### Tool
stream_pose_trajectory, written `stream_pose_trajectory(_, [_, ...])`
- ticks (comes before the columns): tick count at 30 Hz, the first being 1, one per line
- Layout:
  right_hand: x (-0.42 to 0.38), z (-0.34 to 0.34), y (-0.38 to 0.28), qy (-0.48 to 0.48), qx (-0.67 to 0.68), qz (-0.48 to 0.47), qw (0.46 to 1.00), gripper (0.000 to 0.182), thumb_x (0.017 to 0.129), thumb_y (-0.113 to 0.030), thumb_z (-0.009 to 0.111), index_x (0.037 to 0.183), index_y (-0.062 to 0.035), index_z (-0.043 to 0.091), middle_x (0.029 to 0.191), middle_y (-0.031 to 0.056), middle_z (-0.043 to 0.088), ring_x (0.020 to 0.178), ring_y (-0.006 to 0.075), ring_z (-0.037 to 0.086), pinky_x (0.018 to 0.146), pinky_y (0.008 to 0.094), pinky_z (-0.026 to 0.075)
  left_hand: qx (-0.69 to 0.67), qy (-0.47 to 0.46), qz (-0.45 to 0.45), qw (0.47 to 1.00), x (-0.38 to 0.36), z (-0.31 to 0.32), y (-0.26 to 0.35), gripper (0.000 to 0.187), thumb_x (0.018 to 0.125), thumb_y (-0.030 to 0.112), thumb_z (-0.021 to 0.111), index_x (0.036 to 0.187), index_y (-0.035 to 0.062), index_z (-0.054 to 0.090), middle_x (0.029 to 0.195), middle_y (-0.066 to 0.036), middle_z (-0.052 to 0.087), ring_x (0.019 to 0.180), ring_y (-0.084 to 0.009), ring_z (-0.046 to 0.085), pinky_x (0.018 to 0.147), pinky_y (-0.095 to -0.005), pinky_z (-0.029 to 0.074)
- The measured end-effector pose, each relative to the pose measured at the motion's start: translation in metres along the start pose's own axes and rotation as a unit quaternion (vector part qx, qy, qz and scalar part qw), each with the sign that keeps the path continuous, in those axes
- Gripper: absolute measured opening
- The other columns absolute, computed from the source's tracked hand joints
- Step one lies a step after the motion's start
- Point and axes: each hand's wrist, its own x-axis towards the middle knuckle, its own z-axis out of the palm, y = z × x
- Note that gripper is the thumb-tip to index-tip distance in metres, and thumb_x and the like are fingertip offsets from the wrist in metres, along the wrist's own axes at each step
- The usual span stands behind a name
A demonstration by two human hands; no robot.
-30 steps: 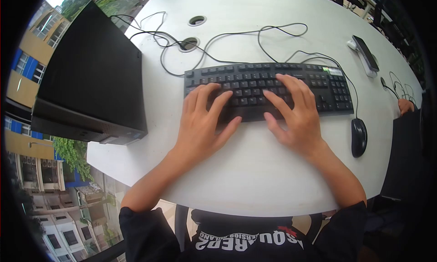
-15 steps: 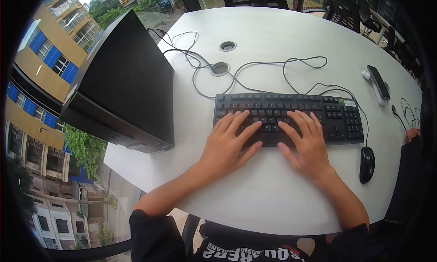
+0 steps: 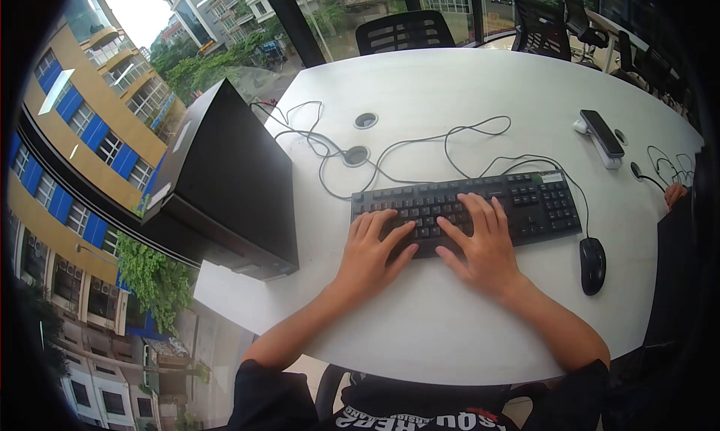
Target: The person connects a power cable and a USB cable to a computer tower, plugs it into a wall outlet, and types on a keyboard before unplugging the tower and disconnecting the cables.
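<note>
A black computer keyboard point(image 3: 465, 210) lies on the white table point(image 3: 420, 318) in front of me. My left hand point(image 3: 371, 251) rests over its left part, fingers spread with the tips on or just above the keys. Over the middle keys is my right hand point(image 3: 484, 247), also with fingers apart, its thumb near the front edge. Neither hand holds anything. Beside the keyboard's right end sits a black mouse point(image 3: 592, 266), apart from my right hand. The keys beneath my fingers are partly hidden.
A black computer tower point(image 3: 232, 184) stands at the left by the window. Cables point(image 3: 390, 150) loop behind the keyboard near two round table holes. Back right, a phone point(image 3: 600, 133) leans on a white stand point(image 3: 611, 161). Another person's hand point(image 3: 676, 195) shows at the far right.
The view has tilted upward, so the table's far edge sits lower in the picture. Both hands stay over the keyboard, with small shifts of the fingers.
</note>
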Motion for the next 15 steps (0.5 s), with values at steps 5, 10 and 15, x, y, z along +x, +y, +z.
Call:
stream_pose_trajectory(5, [0.0045,-0.0017,0.0014,-0.006,-0.014,-0.011,1.0,0.045,0.091,-0.039,0.077,0.126,-0.011,0.074,0.154,0.0222,0.046,0.148,0.0379,0.038,0.123,0.0596,0.026,0.03,0.007,0.004,1.0,0.003,0.0058,-0.0023,0.042,0.088,0.024,0.083,0.127,0.0114,0.073,0.129,-0.013,0.066,0.12,-0.0339,0.061,0.109,-0.0497,0.046])
stream_pose_trajectory(10, [0.0067,-0.0048,0.0,-0.016,-0.014,-0.018,1.0,0.047,0.089,-0.036,0.078,0.127,-0.0087,0.072,0.149,0.0204,0.049,0.141,0.0366,0.044,0.12,0.0577,0.031,0.027,0.012,0.002,1.0,0.004,0.0078,-0.0039,0.043,0.086,0.022,0.085,0.126,0.0108,0.073,0.128,-0.012,0.068,0.121,-0.0333,0.062,0.11,-0.0507,0.046])
stream_pose_trajectory(15, [0.0021,-0.003,0.0047,-0.043,0.027,-0.01,0.999,0.057,0.088,-0.034,0.078,0.137,-0.0076,0.065,0.13,0.0172,0.055,0.126,0.0353,0.052,0.113,0.0531,0.039,0.008,0.017,-0.01,1.0,0.0012,0.0084,-0.0045,0.044,0.086,0.02,0.086,0.126,0.0104,0.074,0.129,-0.011,0.068,0.122,-0.0332,0.061,0.113,-0.0527,0.045])
